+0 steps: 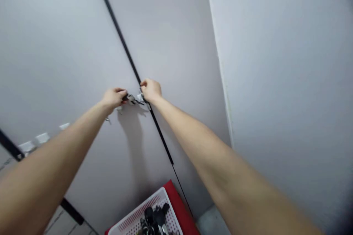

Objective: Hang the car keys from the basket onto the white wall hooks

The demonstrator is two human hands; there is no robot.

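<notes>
My left hand (114, 98) is closed in a pinch on the dark end of a small black-and-metal utensil (131, 99), whose exact kind is too blurred to tell. The utensil points right, towards a small white hook (140, 97) on the pale grey panel. My right hand (151, 90) is closed beside that hook, in front of the long black strip (121, 36). Its fingertips hide what they hold, if anything. Small metal items (119, 109) hang just under my left hand.
Several white adhesive hooks (42, 138) run in a row on the panel at left. Below, a white perforated basket (132, 217) with black-handled utensils (156, 216) stands on a red surface (179, 205). A pale wall (284, 62) rises at right.
</notes>
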